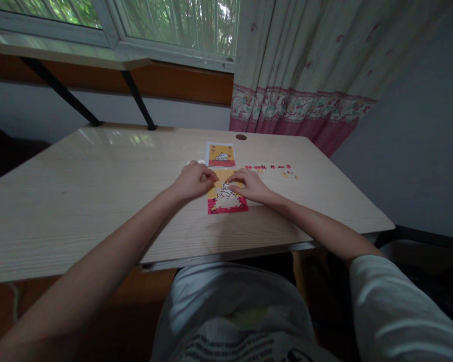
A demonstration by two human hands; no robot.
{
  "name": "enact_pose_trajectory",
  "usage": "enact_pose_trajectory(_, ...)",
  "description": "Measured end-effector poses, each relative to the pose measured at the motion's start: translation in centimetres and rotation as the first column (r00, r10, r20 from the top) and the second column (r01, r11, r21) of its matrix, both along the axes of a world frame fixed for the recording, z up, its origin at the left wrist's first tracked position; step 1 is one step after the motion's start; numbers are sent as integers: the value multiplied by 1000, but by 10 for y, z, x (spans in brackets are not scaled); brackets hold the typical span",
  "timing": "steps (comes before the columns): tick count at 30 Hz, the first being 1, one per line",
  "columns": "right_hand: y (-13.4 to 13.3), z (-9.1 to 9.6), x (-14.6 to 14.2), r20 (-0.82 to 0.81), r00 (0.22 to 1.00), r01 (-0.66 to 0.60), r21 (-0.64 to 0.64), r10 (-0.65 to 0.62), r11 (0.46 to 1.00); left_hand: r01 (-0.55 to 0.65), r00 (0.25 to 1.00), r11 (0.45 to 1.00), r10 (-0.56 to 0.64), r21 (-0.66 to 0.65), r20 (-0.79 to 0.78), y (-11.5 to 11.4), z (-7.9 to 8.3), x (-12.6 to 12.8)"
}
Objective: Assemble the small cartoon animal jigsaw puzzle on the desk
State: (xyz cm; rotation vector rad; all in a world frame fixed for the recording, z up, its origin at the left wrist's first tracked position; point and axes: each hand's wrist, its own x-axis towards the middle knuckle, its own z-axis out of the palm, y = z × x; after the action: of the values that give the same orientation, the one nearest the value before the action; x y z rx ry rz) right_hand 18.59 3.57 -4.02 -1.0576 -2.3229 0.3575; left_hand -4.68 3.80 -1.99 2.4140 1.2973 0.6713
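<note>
Your bent fingers meet the puzzle at its upper part; at this dim, small scale I cannot tell whether left hand [196, 179] or right hand [249, 185] pinches anything. Between them, seemingly steadied, lies the flat yellow-and-red jigsaw puzzle [224, 193]. Beyond it sits a white-bordered picture card [222, 156], probably for easy viewing. Loose red pieces [268, 167] lie rightward, within reach. The pale wood-grain table [98, 201] offers most room leftward, less toward its front edge.

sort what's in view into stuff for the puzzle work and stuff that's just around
For the puzzle work:
- part-built jigsaw, with left hand and right hand over its upper part
- loose red pieces
- loose yellow pieces
- picture card, likely the guide

Just around:
- curtain
- window
- raised shelf
</note>
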Motion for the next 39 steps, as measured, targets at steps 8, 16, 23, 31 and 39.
enact_pose_trajectory(8, 4, -3, 0, 9, 1000, -6, -46, 6, 999, 107, 977, 989, -86, 98, -197, -8, 3, 7)
enact_pose_trajectory(16, 3, -2, 1, 19, 1000, -4, -61, 5, 998, 193, 962, 974, -165, 115, -217, -8, 3, 7)
enact_pose_trajectory(23, 2, 0, -1, 34, 999, 5, -30, -4, 1000, 177, 964, 978, -149, 112, -222, -9, 5, 8)
enact_pose_trajectory(31, 0, 1, -1, 38, 999, -8, -20, 8, 1000, 172, 968, 978, -145, 117, -206, -10, 5, 8)
enact_pose_trajectory(39, -3, 3, -1, 33, 999, -13, 60, 11, 998, 76, 991, 989, -62, 124, -116, -10, 5, 12)
